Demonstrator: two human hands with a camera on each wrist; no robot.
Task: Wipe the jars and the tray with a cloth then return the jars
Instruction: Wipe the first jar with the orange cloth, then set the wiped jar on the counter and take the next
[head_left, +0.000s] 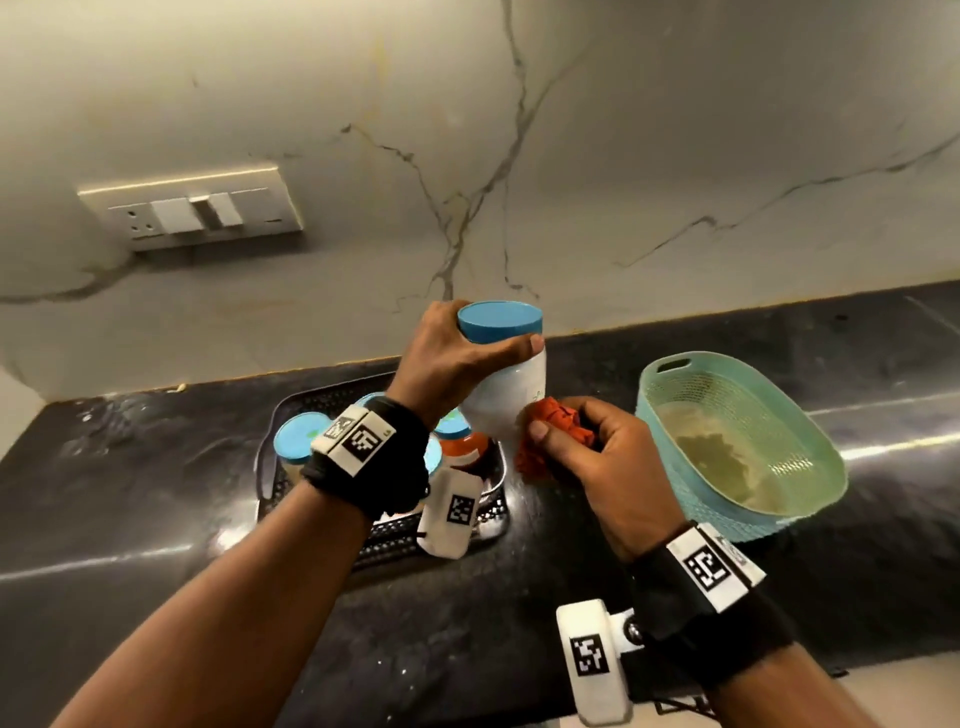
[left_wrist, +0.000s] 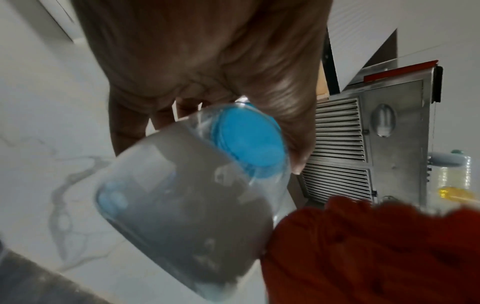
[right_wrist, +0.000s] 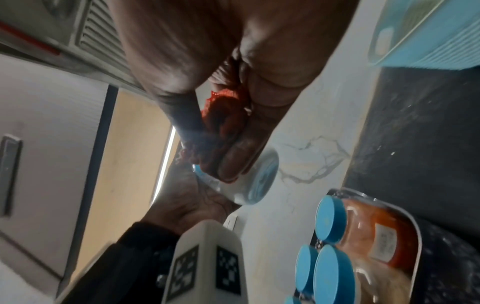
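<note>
From the head view my left wrist and its tagged strap cover most of the tray (head_left: 493, 512), so I see only its perforated black rim and parts of the jars (head_left: 300, 441) standing in it — blue lids, and one jar with orange-red contents (head_left: 470, 451). How many jars stand there I cannot count here. The wrist views are blurred, and the raised jar's contents are hard to make out.

My left hand (head_left: 449, 358) is lifted above the tray, fingers and thumb curled round the neck of a clear jar (head_left: 506, 387) just under its blue lid (head_left: 500, 322); the jar is tilted, base toward my right hand. My right hand (head_left: 597, 457) sits beside it, fingers bunched round a crumpled red-orange cloth (head_left: 556, 421) that touches the jar's lower side.

The cloth looks coarse and knitted in the left wrist view. The jar is smooth and see-through, with a flat round lid. To the right on the glossy black counter (head_left: 156, 493) sits an oval basket (head_left: 810, 499) — pale blue-green plastic mesh with a cut-out handle. Behind is veined marble wall (head_left: 571, 156) with a switch plate (head_left: 192, 210).
</note>
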